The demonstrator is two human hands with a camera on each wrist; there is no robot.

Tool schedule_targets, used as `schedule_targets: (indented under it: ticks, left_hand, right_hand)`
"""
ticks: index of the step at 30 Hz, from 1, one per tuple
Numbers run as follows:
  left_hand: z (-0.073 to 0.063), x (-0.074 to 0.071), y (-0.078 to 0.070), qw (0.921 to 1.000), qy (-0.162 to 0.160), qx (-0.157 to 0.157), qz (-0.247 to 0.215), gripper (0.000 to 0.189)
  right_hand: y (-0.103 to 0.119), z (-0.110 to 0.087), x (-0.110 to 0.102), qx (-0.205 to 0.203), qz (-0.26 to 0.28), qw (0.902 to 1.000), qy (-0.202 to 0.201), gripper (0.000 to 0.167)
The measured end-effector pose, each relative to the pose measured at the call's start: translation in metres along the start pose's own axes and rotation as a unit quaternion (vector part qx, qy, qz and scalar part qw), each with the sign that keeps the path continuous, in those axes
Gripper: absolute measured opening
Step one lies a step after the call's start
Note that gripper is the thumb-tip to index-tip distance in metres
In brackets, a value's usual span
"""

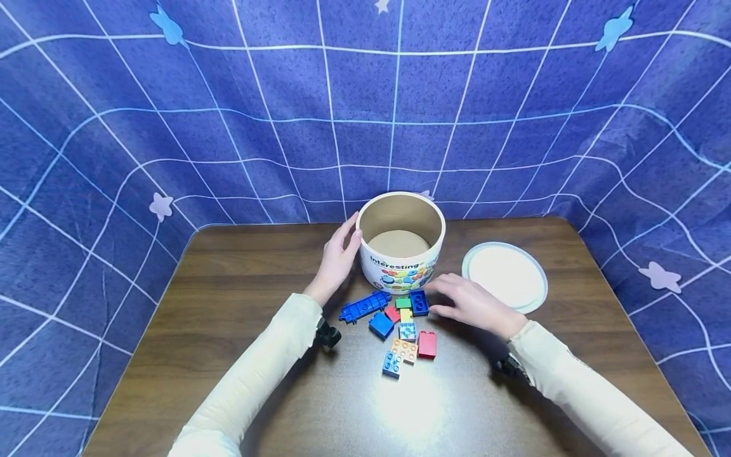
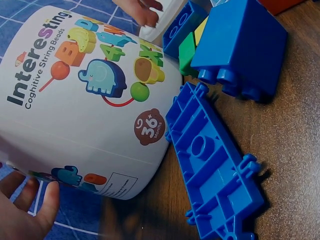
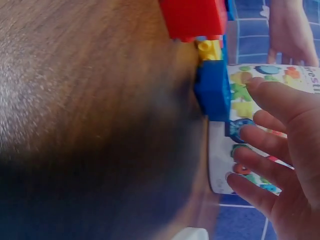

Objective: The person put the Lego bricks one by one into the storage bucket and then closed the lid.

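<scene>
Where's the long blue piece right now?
In the head view, the long blue piece lies on the table at the front left of the tub, between the left hand and a blue brick.

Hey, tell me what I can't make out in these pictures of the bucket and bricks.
Head view: the far outside of the bucket, hidden by its own near wall.
Head view: the underside of the white lid, face down on the table.
Left wrist view: any wording in the outlined label, too small to read.
Right wrist view: most of a white thing, cut off by the bottom edge.
</scene>
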State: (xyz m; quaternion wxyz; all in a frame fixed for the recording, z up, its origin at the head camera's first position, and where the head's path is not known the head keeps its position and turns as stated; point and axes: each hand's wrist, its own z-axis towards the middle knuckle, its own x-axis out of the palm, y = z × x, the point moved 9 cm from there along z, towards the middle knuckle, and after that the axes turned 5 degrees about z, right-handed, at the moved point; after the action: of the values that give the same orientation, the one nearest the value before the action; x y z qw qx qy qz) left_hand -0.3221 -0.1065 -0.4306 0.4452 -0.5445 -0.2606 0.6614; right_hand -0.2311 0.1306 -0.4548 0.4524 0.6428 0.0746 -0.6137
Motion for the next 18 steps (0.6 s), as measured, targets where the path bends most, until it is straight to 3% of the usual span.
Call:
schedule_targets:
  ticks: [9,18]
  left_hand:
    - [0.000,0.001,0.000,1.0000,0.003,-0.002,-0.002,0.052]
    - [0.000,0.000,0.000,1.0000,0.003,-0.005,-0.005,0.052]
  right_hand:
    - [-0.008,0.005,0.016,0.022,-0.006,0.9994,0.026,0.050]
    - [-0.007,0.007,0.022,0.011,-0.025,0.9991,0.031,0.050]
